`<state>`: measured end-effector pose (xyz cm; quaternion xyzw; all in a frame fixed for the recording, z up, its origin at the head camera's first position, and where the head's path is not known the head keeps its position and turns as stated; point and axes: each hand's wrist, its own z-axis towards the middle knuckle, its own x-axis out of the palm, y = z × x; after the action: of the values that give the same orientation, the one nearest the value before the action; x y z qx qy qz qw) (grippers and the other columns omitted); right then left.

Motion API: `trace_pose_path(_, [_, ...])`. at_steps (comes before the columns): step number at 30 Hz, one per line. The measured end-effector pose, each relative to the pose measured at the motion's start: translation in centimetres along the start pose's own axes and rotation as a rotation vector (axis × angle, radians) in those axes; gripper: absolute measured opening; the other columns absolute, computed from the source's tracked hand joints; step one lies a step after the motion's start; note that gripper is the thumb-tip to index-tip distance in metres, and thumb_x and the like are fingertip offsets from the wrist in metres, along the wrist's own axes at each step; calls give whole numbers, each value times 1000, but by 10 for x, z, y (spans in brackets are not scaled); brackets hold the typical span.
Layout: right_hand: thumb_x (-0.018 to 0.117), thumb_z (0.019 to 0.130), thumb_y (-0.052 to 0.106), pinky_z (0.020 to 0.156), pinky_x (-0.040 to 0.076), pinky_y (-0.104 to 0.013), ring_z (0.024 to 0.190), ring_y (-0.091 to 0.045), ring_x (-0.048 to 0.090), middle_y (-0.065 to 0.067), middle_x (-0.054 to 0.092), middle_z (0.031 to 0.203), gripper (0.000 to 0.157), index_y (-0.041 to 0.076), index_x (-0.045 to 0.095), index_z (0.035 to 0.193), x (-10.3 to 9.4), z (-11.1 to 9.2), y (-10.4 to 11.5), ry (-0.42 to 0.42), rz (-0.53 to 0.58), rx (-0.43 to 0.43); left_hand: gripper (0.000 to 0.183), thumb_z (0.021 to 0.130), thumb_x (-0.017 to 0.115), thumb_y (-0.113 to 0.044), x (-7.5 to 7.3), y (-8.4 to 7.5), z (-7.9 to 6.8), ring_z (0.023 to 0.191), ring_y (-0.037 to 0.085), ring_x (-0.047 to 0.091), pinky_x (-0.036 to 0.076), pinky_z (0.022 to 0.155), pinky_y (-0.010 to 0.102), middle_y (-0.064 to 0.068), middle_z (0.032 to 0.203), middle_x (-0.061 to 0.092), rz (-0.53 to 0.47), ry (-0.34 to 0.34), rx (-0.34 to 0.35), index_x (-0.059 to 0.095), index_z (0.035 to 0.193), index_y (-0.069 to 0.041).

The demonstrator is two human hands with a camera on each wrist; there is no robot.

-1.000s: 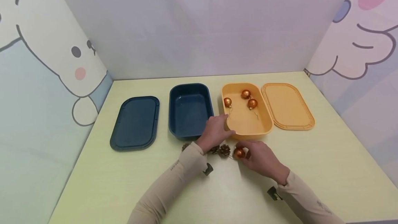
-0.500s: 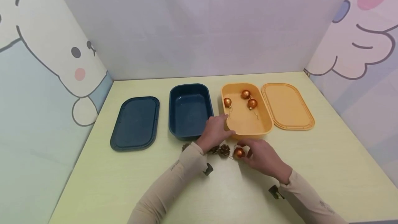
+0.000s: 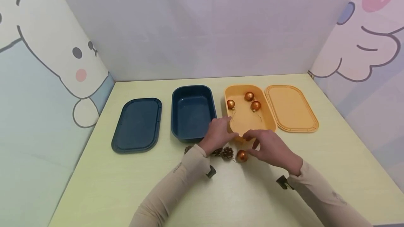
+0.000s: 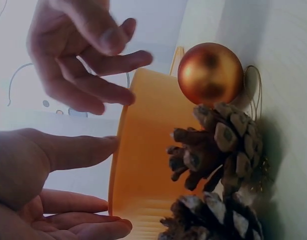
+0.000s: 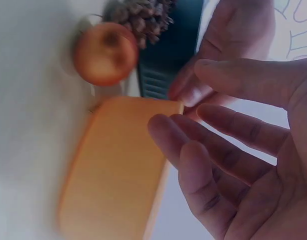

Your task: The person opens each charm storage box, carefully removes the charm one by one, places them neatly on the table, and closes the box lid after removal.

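Note:
My left hand [image 3: 218, 133] touches the near left corner of an orange-yellow plastic box [image 3: 250, 123], fairly straight thumb and fingers along its rim. Three copper-coloured bauble ornaments [image 3: 256, 105] lie inside. My right hand [image 3: 270, 148] hovers at the box's near edge, fingers loosely bent and nothing between them, as the right wrist view confirms. Just below it, another shiny bauble [image 3: 242, 156] with a thin hanging loop rests on the table. Beside that bauble lie several brown pine cones [image 3: 228, 153], partly hidden by my left wrist. In the left wrist view, pine cones [image 4: 226, 145] sit before the box.
A dark blue box [image 3: 194, 115] stands left of the yellow one, with its blue lid [image 3: 137, 125] flat at the far left. The yellow lid [image 3: 291, 108] lies against the yellow box's right side. Printed wall panels [image 3: 214, 27] enclose the table.
My right hand has drawn back from the bauble on the table and moved up to the box's near edge. The bauble has stayed about in place. My left hand has not moved.

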<state>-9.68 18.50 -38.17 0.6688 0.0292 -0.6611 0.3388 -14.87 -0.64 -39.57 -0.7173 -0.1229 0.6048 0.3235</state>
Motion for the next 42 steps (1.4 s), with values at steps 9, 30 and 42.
trace_pose_path(9, [83, 79, 9, 65, 57, -26, 72, -8, 67, -5, 75, 94, 28, 8, 72, 104, -35, 23, 1, -39, 18, -51, 64, 88, 79, -29, -1, 0, 0, 121, 24, 64, 56, 101, 37, 12, 139, 64, -6, -9, 15, 56, 142, -5])
trace_pose_path(30, [75, 90, 16, 75, 60, -39, 83, -21, 72, -12, 76, 97, 24, 5, 70, 111, -79, 112, -12, 19, 76, 29, 64, 89, 78, -26, -3, -2, 2, 126, 24, 63, 55, 104, 39, 12, 141, 62, -23, 5, 17, 55, 143, -4])
trace_pose_path(42, [72, 90, 15, 65, 57, -33, 83, -31, 73, -18, 75, 103, 28, 0, 69, 114, -60, 170, -38, 211, 121, 200, 66, 90, 77, -27, -1, -3, 4, 121, 19, 64, 57, 101, 35, 10, 142, 63, -3, 26, -3, 51, 147, -7])
